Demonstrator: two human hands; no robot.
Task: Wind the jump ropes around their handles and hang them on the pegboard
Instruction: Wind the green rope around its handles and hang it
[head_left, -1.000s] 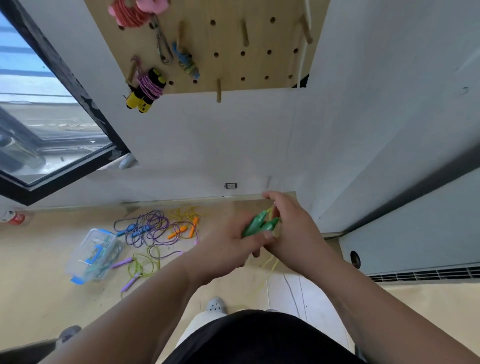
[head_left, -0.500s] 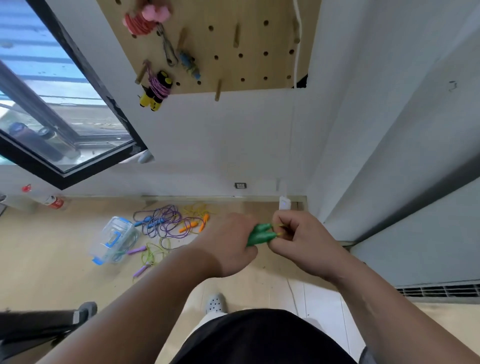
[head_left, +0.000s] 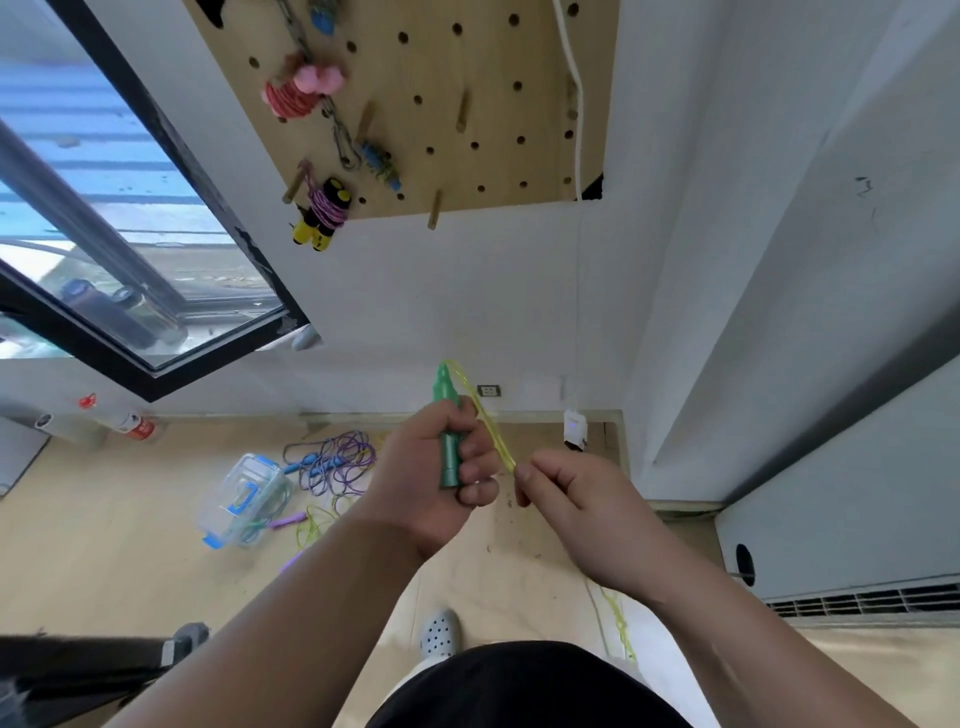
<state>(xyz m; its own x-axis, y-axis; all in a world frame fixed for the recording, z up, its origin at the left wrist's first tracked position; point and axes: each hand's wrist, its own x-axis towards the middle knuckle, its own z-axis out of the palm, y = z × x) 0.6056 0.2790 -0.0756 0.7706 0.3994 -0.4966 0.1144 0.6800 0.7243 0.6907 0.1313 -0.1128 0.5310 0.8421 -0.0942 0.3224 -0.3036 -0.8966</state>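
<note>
left hand (head_left: 426, 483) grips upright green plastic jump-rope handle (head_left: 448, 452), fingers hiding its middle | right hand (head_left: 571, 499) pinches thin yellow translucent rope (head_left: 485, 418) looping from handle tip | white floor bottle (head_left: 136, 423): red label, perhaps lettered, unreadable | tan wooden pegboard (head_left: 467, 104) on wall: top cut off

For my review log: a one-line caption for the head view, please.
Left hand grips a green handle upright; right hand pinches its yellow rope below the pegboard.
</note>
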